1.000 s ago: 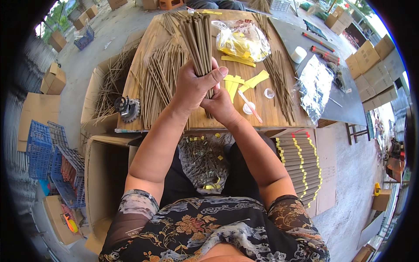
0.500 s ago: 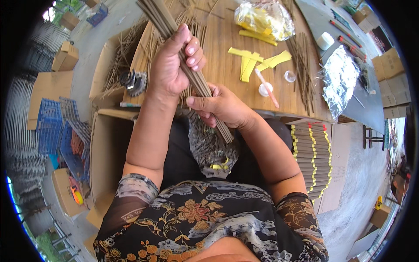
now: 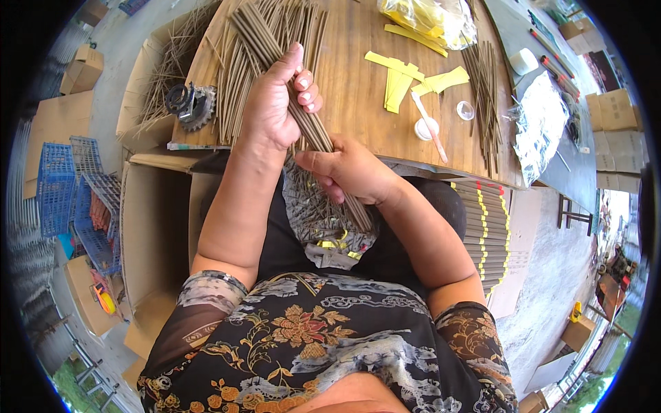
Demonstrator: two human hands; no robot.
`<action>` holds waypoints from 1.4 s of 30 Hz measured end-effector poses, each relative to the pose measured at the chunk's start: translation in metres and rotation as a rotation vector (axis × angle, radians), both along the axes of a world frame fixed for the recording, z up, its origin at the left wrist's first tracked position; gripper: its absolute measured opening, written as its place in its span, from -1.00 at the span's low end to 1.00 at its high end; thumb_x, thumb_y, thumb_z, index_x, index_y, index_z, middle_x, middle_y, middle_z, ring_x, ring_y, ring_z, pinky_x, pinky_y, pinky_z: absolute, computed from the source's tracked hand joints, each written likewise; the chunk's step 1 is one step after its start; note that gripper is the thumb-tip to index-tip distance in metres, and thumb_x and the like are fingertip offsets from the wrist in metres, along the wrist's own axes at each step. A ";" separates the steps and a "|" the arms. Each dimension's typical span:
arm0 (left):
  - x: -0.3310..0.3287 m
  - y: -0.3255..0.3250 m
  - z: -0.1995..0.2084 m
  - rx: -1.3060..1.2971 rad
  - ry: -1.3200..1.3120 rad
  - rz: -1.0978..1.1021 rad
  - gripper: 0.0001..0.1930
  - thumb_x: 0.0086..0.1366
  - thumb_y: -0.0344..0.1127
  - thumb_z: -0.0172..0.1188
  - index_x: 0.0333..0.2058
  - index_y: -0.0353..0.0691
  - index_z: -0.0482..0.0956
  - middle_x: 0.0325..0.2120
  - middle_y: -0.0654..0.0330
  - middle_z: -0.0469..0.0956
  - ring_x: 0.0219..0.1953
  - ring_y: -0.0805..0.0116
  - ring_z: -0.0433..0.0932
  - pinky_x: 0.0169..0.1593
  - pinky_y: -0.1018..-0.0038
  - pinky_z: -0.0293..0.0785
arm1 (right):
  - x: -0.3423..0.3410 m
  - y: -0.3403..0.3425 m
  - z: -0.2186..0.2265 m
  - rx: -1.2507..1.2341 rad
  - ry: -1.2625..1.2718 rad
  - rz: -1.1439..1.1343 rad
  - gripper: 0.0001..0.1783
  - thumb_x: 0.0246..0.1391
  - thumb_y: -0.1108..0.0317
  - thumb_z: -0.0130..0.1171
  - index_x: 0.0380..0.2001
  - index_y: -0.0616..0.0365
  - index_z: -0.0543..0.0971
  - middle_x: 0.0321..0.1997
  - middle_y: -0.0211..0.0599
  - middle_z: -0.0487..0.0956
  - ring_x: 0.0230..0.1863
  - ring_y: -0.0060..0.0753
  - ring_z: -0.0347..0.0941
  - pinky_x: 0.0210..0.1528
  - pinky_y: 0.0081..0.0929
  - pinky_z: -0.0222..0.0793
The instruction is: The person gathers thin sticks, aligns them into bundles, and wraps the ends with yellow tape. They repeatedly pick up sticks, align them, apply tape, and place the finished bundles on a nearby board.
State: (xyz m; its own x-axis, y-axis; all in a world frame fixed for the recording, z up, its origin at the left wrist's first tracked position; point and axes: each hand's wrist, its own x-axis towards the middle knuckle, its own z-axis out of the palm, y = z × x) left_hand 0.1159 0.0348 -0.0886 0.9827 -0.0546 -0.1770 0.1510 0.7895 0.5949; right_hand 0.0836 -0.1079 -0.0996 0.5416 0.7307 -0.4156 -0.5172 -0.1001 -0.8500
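A bundle of thin brown incense sticks (image 3: pixel 311 122) runs slanting between my two hands, its upper end over the table. My left hand (image 3: pixel 279 96) wraps round the upper part, thumb pointing up along the sticks. Lower down, my right hand (image 3: pixel 348 168) is closed round the same bundle, whose lower end sticks out beneath it above my lap. Many loose incense sticks (image 3: pixel 234 89) lie on the wooden table behind my left hand. Yellow paper strips (image 3: pixel 396 86) lie to the right, near a small white pot (image 3: pixel 425 129) with a brush across it.
A toothed metal part (image 3: pixel 196 110) sits at the table's left edge beside an open cardboard box (image 3: pixel 155 227). Crumpled foil (image 3: pixel 539 127) and a white roll (image 3: pixel 523 62) lie on the right. Yellow-banded stick bundles (image 3: pixel 482 234) are stacked below. A plastic bag (image 3: pixel 441 20) lies at the back.
The view has shifted, showing more of the loose sticks on the table. Both hands keep their hold on the bundle, in nearly the same pose.
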 end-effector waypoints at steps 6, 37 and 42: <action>-0.001 0.005 0.000 0.167 0.082 0.190 -0.71 0.17 -0.13 0.10 -0.60 -0.09 0.27 -0.77 0.38 0.24 -0.78 0.59 0.19 -0.69 0.67 0.15 | 0.000 0.016 -0.008 -0.120 -0.180 -0.059 -0.77 -0.02 0.28 0.11 -0.55 0.20 0.37 -0.75 -0.43 0.33 -0.80 -0.59 0.25 -0.77 -0.62 0.20; -0.012 0.022 0.002 0.011 -0.029 0.101 -0.72 0.22 -0.15 0.04 -0.63 -0.09 0.29 -0.78 0.39 0.23 -0.80 0.62 0.19 -0.72 0.67 0.12 | -0.007 0.026 -0.001 -0.045 -0.062 0.009 -0.75 0.01 0.30 0.10 -0.60 0.15 0.31 -0.80 -0.51 0.26 -0.85 -0.65 0.17 -0.85 -0.67 0.11; -0.010 0.034 0.001 -0.178 -0.160 -0.053 -0.70 0.27 -0.13 -0.06 -0.59 -0.14 0.26 -0.79 0.38 0.19 -0.81 0.61 0.13 -0.72 0.68 0.10 | -0.009 0.031 0.001 0.044 0.041 0.046 -0.73 0.02 0.30 0.09 -0.64 0.13 0.30 -0.83 -0.53 0.23 -0.87 -0.66 0.15 -0.86 -0.69 0.08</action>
